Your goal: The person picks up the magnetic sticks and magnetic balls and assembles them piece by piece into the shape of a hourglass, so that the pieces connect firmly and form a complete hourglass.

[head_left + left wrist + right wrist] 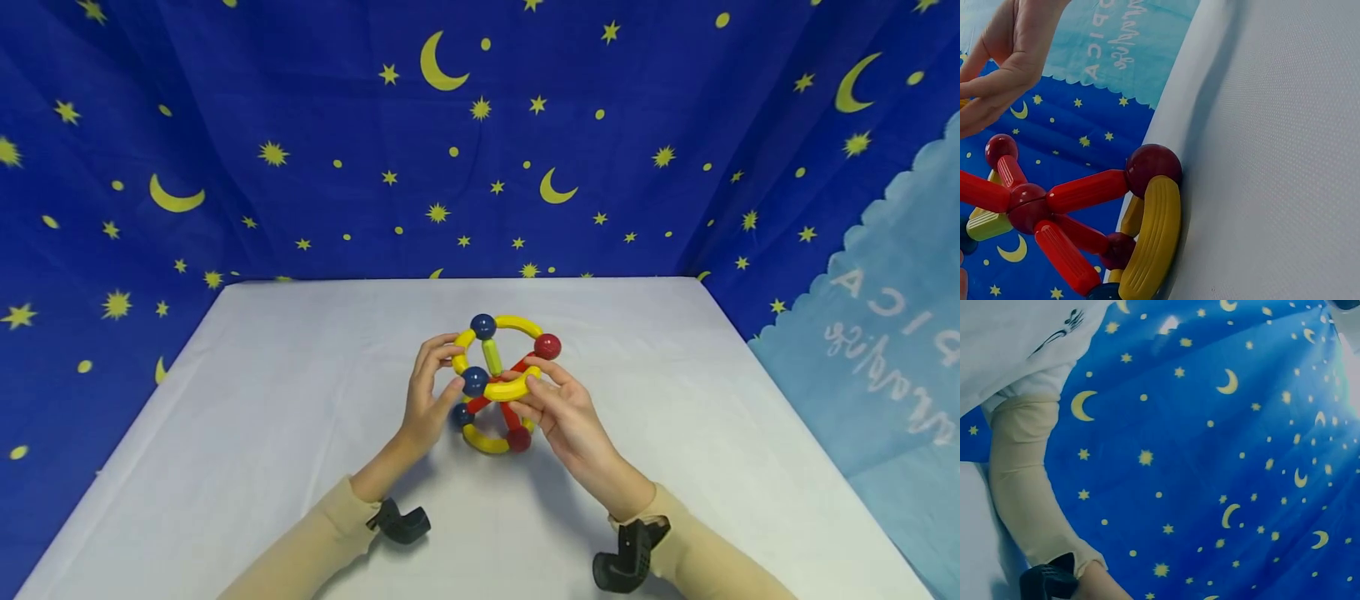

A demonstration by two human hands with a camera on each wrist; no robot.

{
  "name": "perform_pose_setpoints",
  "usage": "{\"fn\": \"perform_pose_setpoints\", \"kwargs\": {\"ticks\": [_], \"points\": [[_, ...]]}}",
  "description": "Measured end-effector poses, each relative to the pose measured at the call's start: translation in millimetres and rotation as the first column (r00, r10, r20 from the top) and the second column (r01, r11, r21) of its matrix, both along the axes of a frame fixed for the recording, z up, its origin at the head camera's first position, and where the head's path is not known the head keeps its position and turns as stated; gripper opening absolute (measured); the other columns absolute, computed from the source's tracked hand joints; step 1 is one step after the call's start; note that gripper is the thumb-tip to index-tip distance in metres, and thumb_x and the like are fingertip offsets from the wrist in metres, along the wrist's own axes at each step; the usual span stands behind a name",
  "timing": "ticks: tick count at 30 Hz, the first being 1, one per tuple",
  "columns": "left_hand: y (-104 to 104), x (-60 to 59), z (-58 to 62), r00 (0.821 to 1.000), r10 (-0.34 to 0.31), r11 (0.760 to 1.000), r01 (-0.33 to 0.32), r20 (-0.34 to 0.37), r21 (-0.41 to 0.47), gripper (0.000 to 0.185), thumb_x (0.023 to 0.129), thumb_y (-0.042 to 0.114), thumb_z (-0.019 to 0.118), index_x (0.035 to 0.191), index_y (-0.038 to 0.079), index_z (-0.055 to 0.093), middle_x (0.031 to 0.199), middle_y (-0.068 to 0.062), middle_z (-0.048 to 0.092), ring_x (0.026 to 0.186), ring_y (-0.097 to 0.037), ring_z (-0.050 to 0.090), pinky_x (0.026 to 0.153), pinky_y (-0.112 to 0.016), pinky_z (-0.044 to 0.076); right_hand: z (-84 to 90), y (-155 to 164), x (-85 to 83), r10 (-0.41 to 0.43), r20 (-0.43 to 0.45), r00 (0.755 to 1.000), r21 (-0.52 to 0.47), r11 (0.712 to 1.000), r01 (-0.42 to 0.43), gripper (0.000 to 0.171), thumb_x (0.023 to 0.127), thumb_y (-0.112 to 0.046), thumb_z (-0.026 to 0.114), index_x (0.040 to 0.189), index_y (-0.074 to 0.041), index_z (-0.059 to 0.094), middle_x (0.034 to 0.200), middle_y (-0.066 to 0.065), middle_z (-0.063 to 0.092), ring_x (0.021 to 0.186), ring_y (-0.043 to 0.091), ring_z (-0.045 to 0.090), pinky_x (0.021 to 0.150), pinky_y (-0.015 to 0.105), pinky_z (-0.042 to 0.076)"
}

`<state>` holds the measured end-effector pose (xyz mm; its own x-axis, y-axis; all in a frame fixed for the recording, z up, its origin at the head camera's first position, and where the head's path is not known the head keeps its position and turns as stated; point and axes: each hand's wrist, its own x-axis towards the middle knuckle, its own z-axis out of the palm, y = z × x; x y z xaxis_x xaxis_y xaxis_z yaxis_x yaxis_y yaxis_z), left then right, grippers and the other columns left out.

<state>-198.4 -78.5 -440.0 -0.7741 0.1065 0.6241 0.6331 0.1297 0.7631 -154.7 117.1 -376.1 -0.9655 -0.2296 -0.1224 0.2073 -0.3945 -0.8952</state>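
Note:
A wheel-like magnetic ball-and-rod structure (486, 444) stands on the table, joined from yellow curved rods, red straight rods, a lime rod (491, 357) and blue and red balls. My left hand (427, 400) holds its left side, fingers at a curved rod and thumb beside a blue ball (475, 381). With thumb and fingers, my right hand (570, 417) pinches a yellow curved rod (510, 388) whose left end meets that ball. Red rods fan out from a red hub ball (1027, 209) in the left wrist view. The right wrist view shows neither the structure nor the fingers.
The white-covered table (225, 433) surrounds the structure. Behind it hangs a blue curtain (337, 108) with yellow stars and moons; a light-blue lettered panel (892, 358) hangs at the right. A black wrist mount (401, 522) sits on the left sleeve, another (626, 558) on the right.

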Motion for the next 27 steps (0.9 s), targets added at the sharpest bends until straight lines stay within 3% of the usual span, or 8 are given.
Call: {"fn": "perform_pose_setpoints", "kwargs": {"ticks": [11, 17, 21, 27], "points": [[2, 3.3, 0.1, 0.999, -0.036, 0.999, 0.035, -0.022, -0.035, 0.033, 0.088, 0.020, 0.055, 0.117, 0.007, 0.059, 0.142, -0.014, 0.038, 0.133, -0.029, 0.035, 0.104, -0.060, 0.032, -2.0, 0, -0.3, -0.140, 0.066, 0.988, 0.038, 0.990, 0.138, 0.036, 0.098, -0.009, 0.049, 0.130, -0.008, 0.033, 0.093, -0.004, 0.072, 0.078, 0.008, 0.071, 0.074, 0.021, 0.056], [4, 4.0, -0.1, 0.998, -0.030, 0.999, 0.028, -0.046, -0.042, 0.034, 0.089, 0.024, 0.055, 0.117, 0.005, 0.058, 0.142, -0.015, 0.038, 0.133, -0.031, 0.035, 0.103, -0.062, 0.031, -5.1, 0, 1.0, -0.202, 0.052, 0.978, 0.046, 0.979, 0.200, 0.063, 0.095, -0.008, 0.053, 0.143, -0.015, 0.013, 0.096, -0.003, 0.072, 0.080, 0.010, 0.071, 0.076, 0.022, 0.056], [4, 4.8, 0.0, 0.998, -0.033, 0.999, 0.030, -0.051, -0.043, 0.033, 0.089, 0.024, 0.055, 0.116, 0.005, 0.058, 0.142, -0.016, 0.039, 0.133, -0.031, 0.035, 0.103, -0.063, 0.031, -7.4, 3, -3.6, -0.191, 0.048, 0.980, 0.036, 0.981, 0.189, 0.074, 0.094, -0.005, 0.054, 0.149, -0.018, 0.006, 0.097, -0.004, 0.072, 0.077, 0.009, 0.071, 0.074, 0.021, 0.056], [4, 6.1, 1.4, 0.999, -0.039, 0.998, 0.038, -0.032, -0.042, 0.034, 0.089, 0.025, 0.054, 0.116, 0.005, 0.058, 0.143, -0.015, 0.038, 0.134, -0.031, 0.034, 0.103, -0.065, 0.030, -8.1, 7, -12.0, -0.119, 0.084, 0.989, 0.001, 0.993, 0.119, 0.073, 0.094, -0.002, 0.050, 0.151, -0.014, 0.005, 0.098, -0.003, 0.073, 0.079, 0.007, 0.070, 0.078, 0.021, 0.055]]}}
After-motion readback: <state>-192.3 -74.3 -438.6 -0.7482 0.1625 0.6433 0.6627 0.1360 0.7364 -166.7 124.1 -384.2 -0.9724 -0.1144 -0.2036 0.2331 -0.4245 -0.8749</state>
